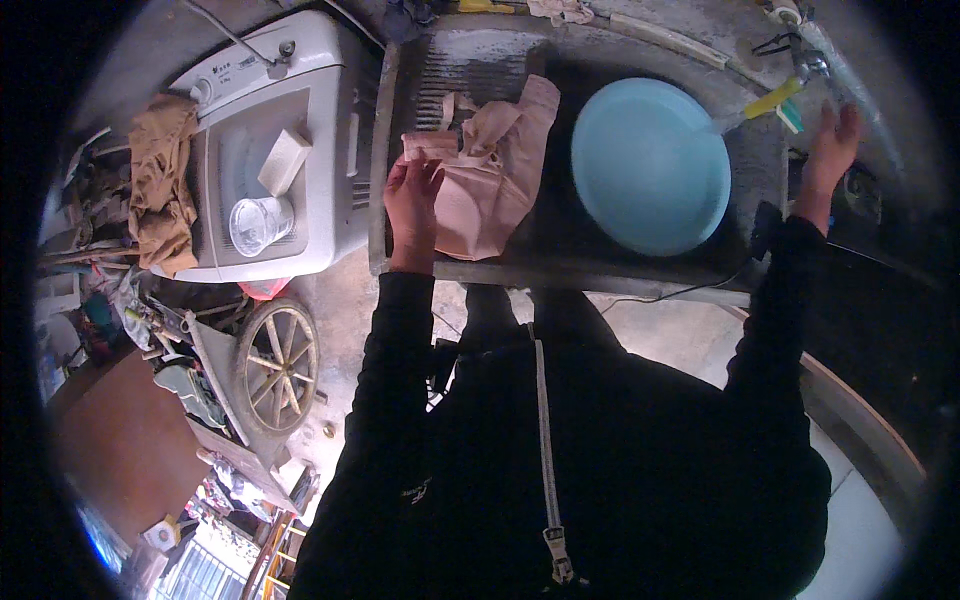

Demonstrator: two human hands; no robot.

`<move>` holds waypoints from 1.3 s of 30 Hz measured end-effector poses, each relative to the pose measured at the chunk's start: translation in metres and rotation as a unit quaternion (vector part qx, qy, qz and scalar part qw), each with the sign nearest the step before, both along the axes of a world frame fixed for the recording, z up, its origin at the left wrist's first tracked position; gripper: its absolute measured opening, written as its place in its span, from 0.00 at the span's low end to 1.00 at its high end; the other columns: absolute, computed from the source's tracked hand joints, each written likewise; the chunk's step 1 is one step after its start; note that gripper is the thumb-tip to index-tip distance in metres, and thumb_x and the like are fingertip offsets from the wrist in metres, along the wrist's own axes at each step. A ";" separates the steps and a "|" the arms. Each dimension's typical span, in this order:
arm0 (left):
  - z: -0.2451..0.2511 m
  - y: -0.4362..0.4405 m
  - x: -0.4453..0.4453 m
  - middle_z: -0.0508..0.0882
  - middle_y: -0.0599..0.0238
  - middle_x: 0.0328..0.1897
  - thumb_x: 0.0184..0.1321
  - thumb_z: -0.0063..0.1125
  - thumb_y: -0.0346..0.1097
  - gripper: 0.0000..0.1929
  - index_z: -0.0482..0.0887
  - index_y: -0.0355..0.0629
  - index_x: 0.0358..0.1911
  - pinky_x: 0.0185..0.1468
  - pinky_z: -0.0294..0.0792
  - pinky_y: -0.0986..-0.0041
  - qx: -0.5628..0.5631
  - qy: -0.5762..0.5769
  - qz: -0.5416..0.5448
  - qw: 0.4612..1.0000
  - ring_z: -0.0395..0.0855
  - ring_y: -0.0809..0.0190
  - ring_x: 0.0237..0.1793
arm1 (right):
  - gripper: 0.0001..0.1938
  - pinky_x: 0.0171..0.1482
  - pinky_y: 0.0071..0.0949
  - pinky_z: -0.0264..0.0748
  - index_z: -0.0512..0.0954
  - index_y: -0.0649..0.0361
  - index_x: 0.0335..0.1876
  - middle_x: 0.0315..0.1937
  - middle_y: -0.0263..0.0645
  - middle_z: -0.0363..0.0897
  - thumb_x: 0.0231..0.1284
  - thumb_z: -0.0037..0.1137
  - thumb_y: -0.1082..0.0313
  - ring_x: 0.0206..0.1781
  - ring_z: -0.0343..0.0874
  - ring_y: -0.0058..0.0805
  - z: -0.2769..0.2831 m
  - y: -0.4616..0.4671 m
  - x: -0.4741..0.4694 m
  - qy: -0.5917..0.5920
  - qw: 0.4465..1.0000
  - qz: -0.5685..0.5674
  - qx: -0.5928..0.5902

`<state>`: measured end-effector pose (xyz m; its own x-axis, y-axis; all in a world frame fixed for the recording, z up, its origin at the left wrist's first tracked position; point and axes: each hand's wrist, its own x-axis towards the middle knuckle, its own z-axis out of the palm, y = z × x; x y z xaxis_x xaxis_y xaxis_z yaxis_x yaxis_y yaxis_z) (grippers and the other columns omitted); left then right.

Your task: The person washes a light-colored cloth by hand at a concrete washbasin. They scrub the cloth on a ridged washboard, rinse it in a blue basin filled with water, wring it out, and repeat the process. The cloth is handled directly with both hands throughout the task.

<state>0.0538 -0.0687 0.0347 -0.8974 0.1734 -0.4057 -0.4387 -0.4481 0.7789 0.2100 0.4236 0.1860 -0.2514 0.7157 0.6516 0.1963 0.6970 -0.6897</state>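
My left hand pinches the edge of a damp-looking pink cloth article with straps, possibly a garment or bag. The cloth lies on the ribbed washboard side of a stone wash sink. To its right, a round light-blue basin sits in the sink, apparently holding water. A metal tap with a yellow hose end points at the basin, and a stream seems to run from it. My right hand is raised just below the tap, fingers apart, holding nothing.
On the left stands a white washing machine carrying a clear plastic cup, a whitish block and brown cloth. A spoked wheel of a cart is below it. A dark cord crosses the sink's front edge.
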 end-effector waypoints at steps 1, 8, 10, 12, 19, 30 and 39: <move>0.001 0.001 0.002 0.83 0.65 0.41 0.65 0.56 0.36 0.06 0.78 0.43 0.39 0.50 0.74 0.70 -0.005 -0.007 0.002 1.000 0.81 0.62 0.44 | 0.19 0.59 0.32 0.68 0.74 0.67 0.53 0.54 0.43 0.76 0.56 0.59 0.72 0.55 0.74 0.33 -0.004 0.006 -0.001 0.036 0.990 0.045 -0.130; -0.021 -0.003 0.007 0.81 0.63 0.44 0.65 0.54 0.34 0.04 0.77 0.44 0.39 0.51 0.75 0.68 0.001 -0.025 -0.019 1.000 0.81 0.59 0.47 | 0.23 0.60 0.26 0.66 0.67 0.66 0.62 0.52 0.43 0.78 0.60 0.52 0.76 0.56 0.74 0.28 -0.007 -0.013 -0.012 0.068 0.988 0.089 -0.110; -0.033 -0.002 0.008 0.81 0.63 0.45 0.64 0.54 0.34 0.05 0.77 0.43 0.40 0.51 0.75 0.68 -0.120 0.086 -0.071 0.986 0.81 0.58 0.47 | 0.24 0.62 0.28 0.66 0.64 0.65 0.64 0.56 0.45 0.75 0.60 0.51 0.77 0.58 0.73 0.30 -0.008 -0.031 -0.017 0.078 0.990 0.093 -0.073; -0.042 0.006 0.012 0.81 0.63 0.45 0.64 0.54 0.33 0.06 0.77 0.42 0.42 0.51 0.75 0.69 -0.159 0.151 -0.100 0.971 0.81 0.57 0.47 | 0.27 0.61 0.28 0.66 0.64 0.66 0.64 0.57 0.47 0.74 0.58 0.55 0.77 0.60 0.71 0.31 -0.021 -0.052 -0.026 0.119 0.980 0.145 -0.064; -0.023 0.084 0.036 0.81 0.60 0.42 0.64 0.53 0.32 0.11 0.76 0.36 0.47 0.49 0.75 0.75 -0.104 0.142 -0.205 0.963 0.82 0.64 0.45 | 0.31 0.69 0.34 0.57 0.61 0.63 0.67 0.67 0.48 0.62 0.54 0.56 0.77 0.69 0.62 0.40 -0.043 -0.142 0.004 -0.057 0.982 0.169 -0.055; 0.021 0.117 0.036 0.84 0.58 0.40 0.64 0.54 0.39 0.15 0.76 0.37 0.48 0.45 0.75 0.73 -0.069 -0.044 -0.365 0.927 0.83 0.59 0.41 | 0.16 0.50 0.30 0.75 0.79 0.54 0.52 0.50 0.44 0.79 0.55 0.56 0.73 0.50 0.80 0.38 -0.147 -0.195 -0.027 -0.244 0.828 0.460 -0.207; -0.089 0.124 -0.049 0.79 0.56 0.50 0.49 0.61 0.44 0.23 0.78 0.45 0.50 0.60 0.65 0.56 -0.652 0.531 -0.179 0.511 0.77 0.48 0.51 | 0.16 0.39 0.26 0.79 0.78 0.60 0.50 0.43 0.37 0.82 0.60 0.56 0.60 0.43 0.81 0.25 -0.159 -0.197 -0.021 -0.247 0.758 0.356 -0.488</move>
